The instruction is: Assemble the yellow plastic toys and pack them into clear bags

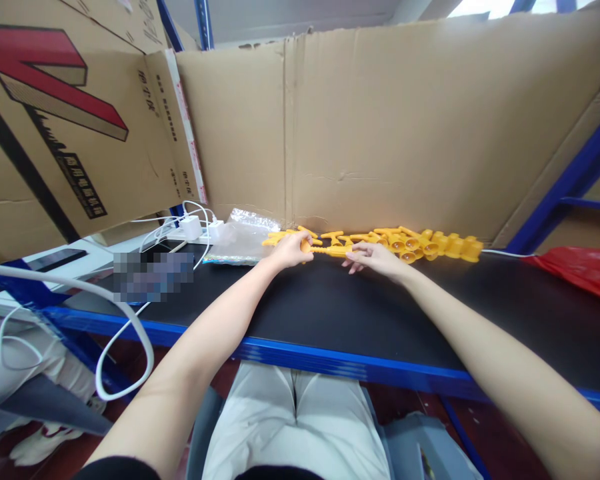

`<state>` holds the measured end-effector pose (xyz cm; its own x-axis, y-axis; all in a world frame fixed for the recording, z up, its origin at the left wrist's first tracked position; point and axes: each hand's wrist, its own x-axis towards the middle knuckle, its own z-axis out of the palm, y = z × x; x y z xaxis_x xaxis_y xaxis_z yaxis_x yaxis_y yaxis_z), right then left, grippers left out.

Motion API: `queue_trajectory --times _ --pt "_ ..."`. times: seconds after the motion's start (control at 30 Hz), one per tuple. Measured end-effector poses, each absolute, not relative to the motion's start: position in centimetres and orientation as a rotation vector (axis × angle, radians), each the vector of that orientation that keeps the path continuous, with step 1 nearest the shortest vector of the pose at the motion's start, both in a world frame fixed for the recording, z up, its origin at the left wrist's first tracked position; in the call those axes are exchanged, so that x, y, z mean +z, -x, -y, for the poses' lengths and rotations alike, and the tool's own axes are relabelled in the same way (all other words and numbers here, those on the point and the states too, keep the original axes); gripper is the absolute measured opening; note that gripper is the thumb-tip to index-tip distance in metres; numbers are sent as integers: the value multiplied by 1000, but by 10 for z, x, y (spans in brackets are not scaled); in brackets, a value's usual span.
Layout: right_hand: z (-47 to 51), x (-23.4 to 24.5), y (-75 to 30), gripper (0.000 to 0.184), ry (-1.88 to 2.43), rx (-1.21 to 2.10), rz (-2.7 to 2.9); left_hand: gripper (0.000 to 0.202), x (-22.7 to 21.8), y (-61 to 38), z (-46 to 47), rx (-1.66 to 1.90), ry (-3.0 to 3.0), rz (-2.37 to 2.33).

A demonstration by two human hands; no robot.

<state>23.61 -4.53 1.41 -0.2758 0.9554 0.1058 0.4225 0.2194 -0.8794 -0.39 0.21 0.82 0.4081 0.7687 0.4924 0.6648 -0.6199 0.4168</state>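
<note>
Between my two hands runs a slim yellow plastic piece (330, 251), lying level just above the black tabletop. My left hand (293, 249) is closed around its wider left end. At its right end, the bent fingers of my right hand (375, 259) pinch it. Behind my hands lies a row of yellow plastic parts (391, 237), some thin and branched, others short hollow cups. More cup-shaped yellow parts (453, 245) are lined up to the right of my right hand. The exact kind of these parts I cannot make out.
A clear plastic bag (245, 233) lies left of my left hand. White chargers (190, 228) and cables sit farther left, near a blurred-out patch. Tall cardboard (380, 127) walls the back. A red bag (580, 270) rests at right. A blue metal edge (330, 363) fronts the table.
</note>
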Motion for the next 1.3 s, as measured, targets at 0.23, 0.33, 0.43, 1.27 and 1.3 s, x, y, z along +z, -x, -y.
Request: queue_trajectory --times 0.23,0.33,0.43,1.27,1.3 --pt "47 16 -235 40 1285 1011 1802 27 9 4 -2 954 -2505 -1277" --pt "46 15 -236 41 1260 1054 1771 26 7 4 -3 940 -2502 -1283" --pt "43 11 -236 41 1243 1103 1720 27 6 5 -5 936 -2513 -1302" --pt "5 43 -273 34 1622 -600 1713 47 0 24 -17 630 -2588 -1822" --pt "6 43 -269 33 1660 -650 1755 49 -1 25 -18 603 -2589 -1806"
